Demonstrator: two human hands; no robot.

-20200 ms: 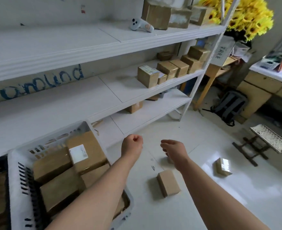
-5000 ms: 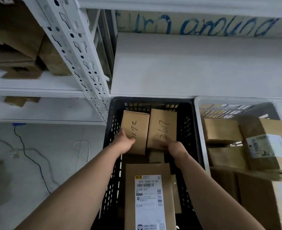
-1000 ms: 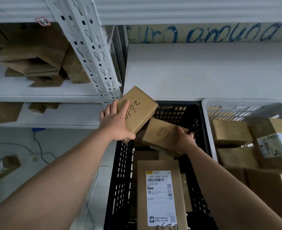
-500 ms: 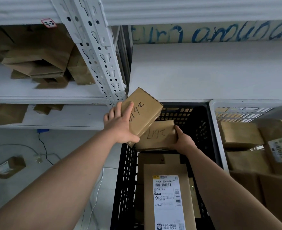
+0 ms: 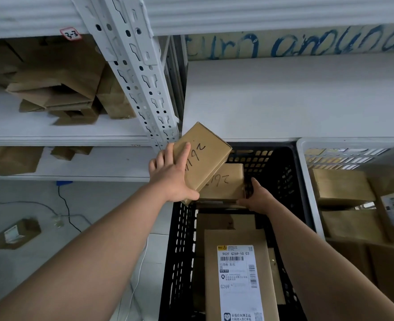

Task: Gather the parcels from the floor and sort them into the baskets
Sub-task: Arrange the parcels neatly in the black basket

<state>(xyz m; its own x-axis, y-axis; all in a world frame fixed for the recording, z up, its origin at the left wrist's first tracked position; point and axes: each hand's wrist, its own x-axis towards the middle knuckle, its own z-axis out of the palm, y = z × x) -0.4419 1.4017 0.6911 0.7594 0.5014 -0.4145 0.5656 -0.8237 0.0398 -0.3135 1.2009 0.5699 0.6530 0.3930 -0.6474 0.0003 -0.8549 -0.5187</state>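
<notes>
Two plain brown cardboard parcels are in the person's bare hands over the far end of the black basket (image 5: pixel 182 251). The left hand (image 5: pixel 171 176) is closed around the upper parcel (image 5: pixel 205 156), fingers flat across its top face and thumb hooked under the near corner; this box is tilted, its far corner pointing toward 12 o'clock, and black marker digits on it are partly covered by the fingers. The right hand (image 5: pixel 258 198) grips the lower parcel (image 5: pixel 225 183) at its 3 o'clock end, thumb on the near edge and fingers on the far side; the upper box overlaps its left part, so its handwriting reads only in part.

The basket is rigid black plastic with slotted, lattice-like walls. Inside, toward 6 o'clock, lies a long flat carton with a white printed label (image 5: pixel 237 281), cut off by the bottom edge; smaller cartons beneath it are mostly hidden. At 3 o'clock stands a white slotted basket (image 5: pixel 307 181) packed with cardboard boxes, blurred and running out of frame.

White metal shelving (image 5: pixel 140 72) with a perforated upright rises at 12 o'clock; folded, crumpled cardboard sits in shadow at 10 o'clock. On the glossy pale floor at 8 o'clock lies one small parcel (image 5: pixel 17 232), soft in focus, near thin cables.
</notes>
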